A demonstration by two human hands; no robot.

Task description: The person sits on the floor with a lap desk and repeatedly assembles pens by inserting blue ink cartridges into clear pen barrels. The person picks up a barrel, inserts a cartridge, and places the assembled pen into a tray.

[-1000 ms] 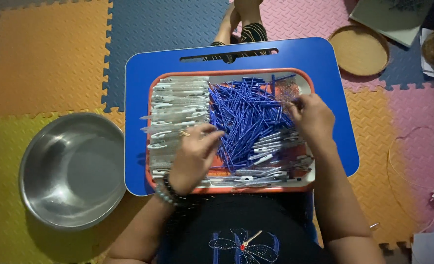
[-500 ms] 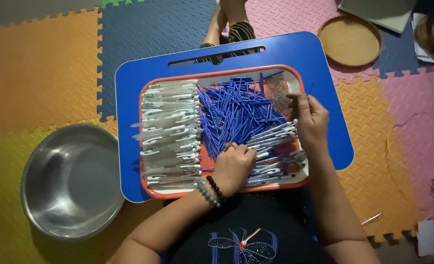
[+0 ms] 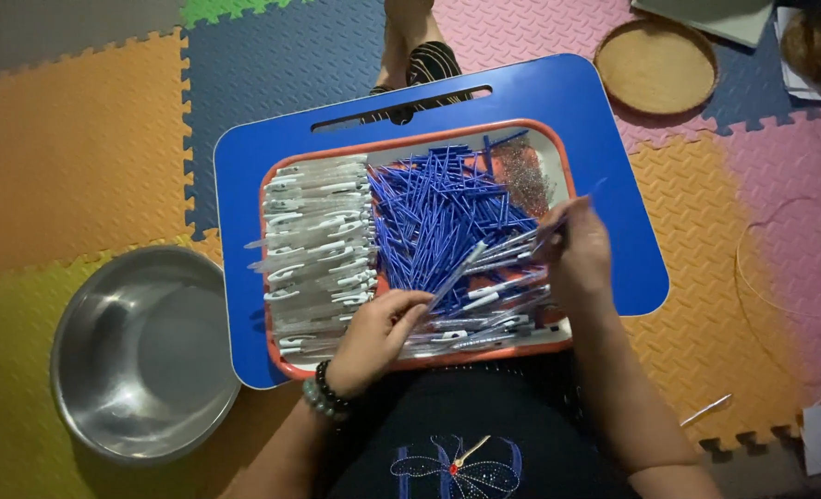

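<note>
Two bare hands work over an orange tray (image 3: 418, 362) that sits on a blue lap desk (image 3: 605, 139) across the person's knees. Nearest, at 6 o'clock, is a dark shirt with a butterfly print (image 3: 457, 457). Just beyond it the left hand (image 3: 378, 333), with a beaded bracelet (image 3: 323, 395) at the wrist, is pinched around a clear pen barrel (image 3: 455, 277) that slants up toward 1 o'clock. At 3 o'clock from it, well apart, the right hand (image 3: 577, 249) pinches a thin blue refill (image 3: 584, 196) between its fingertips, the tip pointing to 1 o'clock. Between the hands lie more clear pen barrels (image 3: 484, 310) along the tray's near edge. The tray's middle holds a heap of blue refills (image 3: 438, 208), a row of clear pen caps (image 3: 318, 240) fills its 9 o'clock side, and small springs (image 3: 526, 171) are piled in its far right corner. A steel bowl (image 3: 138, 356) stands on the foam mat (image 3: 78, 139) at 8 o'clock. Farthest, at 1 o'clock, is a round woven tray (image 3: 655, 65).
</note>
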